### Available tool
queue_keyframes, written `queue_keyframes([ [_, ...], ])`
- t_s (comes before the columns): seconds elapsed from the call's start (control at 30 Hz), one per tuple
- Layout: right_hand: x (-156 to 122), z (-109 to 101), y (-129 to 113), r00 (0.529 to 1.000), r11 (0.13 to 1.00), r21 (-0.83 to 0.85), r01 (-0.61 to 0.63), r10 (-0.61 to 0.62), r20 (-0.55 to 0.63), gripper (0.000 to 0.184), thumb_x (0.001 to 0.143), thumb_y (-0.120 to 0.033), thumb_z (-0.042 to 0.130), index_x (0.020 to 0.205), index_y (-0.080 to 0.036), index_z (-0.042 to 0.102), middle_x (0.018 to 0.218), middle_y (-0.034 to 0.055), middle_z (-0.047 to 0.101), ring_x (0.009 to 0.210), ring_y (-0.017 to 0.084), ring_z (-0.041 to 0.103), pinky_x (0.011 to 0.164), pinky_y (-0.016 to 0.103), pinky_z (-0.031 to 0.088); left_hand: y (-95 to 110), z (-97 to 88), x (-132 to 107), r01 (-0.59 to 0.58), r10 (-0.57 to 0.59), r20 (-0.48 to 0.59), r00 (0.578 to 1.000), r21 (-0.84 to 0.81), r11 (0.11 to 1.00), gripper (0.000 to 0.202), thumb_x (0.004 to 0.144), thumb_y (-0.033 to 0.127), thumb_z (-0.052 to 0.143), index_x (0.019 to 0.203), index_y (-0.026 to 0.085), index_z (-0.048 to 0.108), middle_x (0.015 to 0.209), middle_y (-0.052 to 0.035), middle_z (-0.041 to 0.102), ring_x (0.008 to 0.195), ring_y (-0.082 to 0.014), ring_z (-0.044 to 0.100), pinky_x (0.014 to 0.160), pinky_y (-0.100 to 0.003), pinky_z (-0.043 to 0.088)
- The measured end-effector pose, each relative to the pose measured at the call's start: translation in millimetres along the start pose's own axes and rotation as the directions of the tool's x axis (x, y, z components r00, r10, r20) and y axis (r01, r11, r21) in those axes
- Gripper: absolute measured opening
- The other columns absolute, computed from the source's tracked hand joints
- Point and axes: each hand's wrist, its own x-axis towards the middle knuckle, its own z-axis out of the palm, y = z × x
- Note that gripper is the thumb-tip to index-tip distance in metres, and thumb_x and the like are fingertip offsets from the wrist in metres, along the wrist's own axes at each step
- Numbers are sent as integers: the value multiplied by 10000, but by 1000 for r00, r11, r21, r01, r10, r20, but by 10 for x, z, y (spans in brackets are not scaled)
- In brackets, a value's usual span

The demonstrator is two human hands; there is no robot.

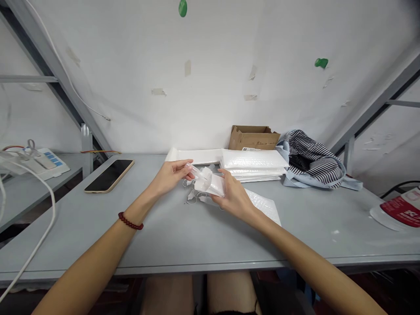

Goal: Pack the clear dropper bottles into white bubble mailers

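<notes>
My left hand (173, 174) pinches the end of a see-through plastic piece (196, 171), its exact kind too small to make out. My right hand (235, 195) is closed around a small white packet (215, 185) with an opened, crinkled end facing left. The plastic piece meets that end; whether it is inside or in front I cannot tell. Several small whitish tags with thin string loops (193, 197) lie on the table below the hands. Partly under my right wrist lies a white bubble mailer (265, 206).
A stack of white bubble mailers (254, 159) sits behind my right hand, beside a long white packet (198, 156). Against the wall stand a cardboard box (252, 140) and a striped cloth bag (310, 159). A phone (110, 176) lies left; a red-labelled tub (398, 212) stands right.
</notes>
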Motion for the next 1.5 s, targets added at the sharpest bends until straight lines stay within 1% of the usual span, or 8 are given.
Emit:
queue_keyframes([
  [0.27, 2, 9, -5, 1000, 1000, -3, 7, -7, -27, 705, 684, -243, 638, 1319, -174, 338, 1206, 150, 581, 1107, 326, 555, 855, 471, 468, -50, 179, -59, -72, 70, 58, 996, 40, 997, 516, 773, 450, 637, 1156, 105, 664, 774, -50, 718, 697, -174, 623, 707, -310, 515],
  [0.4, -1, -7, -16, 999, 1000, -5, 27, -27, -32, 704, 685, -242, 641, 1318, -165, 342, 1223, 156, 569, 1129, 325, 546, 860, 459, 473, -40, 144, -56, -108, 100, 121, 988, 57, 993, 433, 789, 449, 623, 1062, 125, 710, 798, -44, 712, 717, -167, 601, 688, -281, 483],
  [0.63, -16, -17, -25, 995, 995, 6, 104, -104, -8, 693, 706, -278, 635, 1316, -158, 329, 1205, 157, 581, 1105, 318, 551, 882, 472, 456, 67, -19, -86, -309, 232, 265, 936, 304, 901, 321, 872, 396, 521, 1009, 199, 734, 839, -30, 691, 749, -160, 549, 655, -258, 408],
  [0.8, -31, -2, -18, 986, 987, -20, 161, -160, 36, 659, 740, -297, 610, 1321, -154, 335, 1234, 160, 568, 1112, 313, 541, 894, 471, 446, 101, 11, -123, -342, 201, 417, 886, 296, 892, 316, 871, 389, 510, 1003, 216, 739, 779, -26, 654, 690, -149, 521, 613, -250, 389],
  [1.0, -28, 17, 26, 985, 982, -77, 173, -171, 25, 655, 751, -306, 605, 1332, -165, 339, 1290, 159, 529, 1128, 309, 531, 916, 478, 432, 29, 174, -160, -339, 231, 326, 917, 331, 881, 245, 813, 353, 572, 899, 204, 747, 681, -15, 613, 636, -150, 491, 587, -257, 373],
  [1.23, -26, 23, 43, 974, 965, -138, 223, -216, 65, 678, 731, -278, 598, 1334, -110, 339, 1284, 196, 529, 1154, 328, 508, 926, 481, 418, -15, 343, -177, -549, 429, 346, 834, 448, 705, 239, 806, 150, 432, 670, 179, 626, 609, -8, 537, 645, -149, 439, 644, -271, 349],
  [1.43, -30, 6, 27, 966, 960, -141, 244, -228, 121, 710, 702, -248, 604, 1343, -124, 324, 1285, 185, 531, 1170, 321, 501, 942, 477, 408, 57, 305, -201, -505, 356, 471, 807, 240, 829, 288, 820, 150, 407, 630, 172, 622, 635, -8, 559, 637, -137, 476, 632, -262, 381],
  [1.5, -26, 0, 16, 966, 960, -134, 244, -229, 121, 703, 707, -254, 602, 1342, -138, 325, 1298, 179, 523, 1172, 322, 501, 947, 477, 404, 63, 255, -192, -421, 308, 446, 841, 180, 889, 284, 819, 175, 428, 685, 179, 678, 707, -17, 635, 688, -148, 537, 649, -261, 411],
])
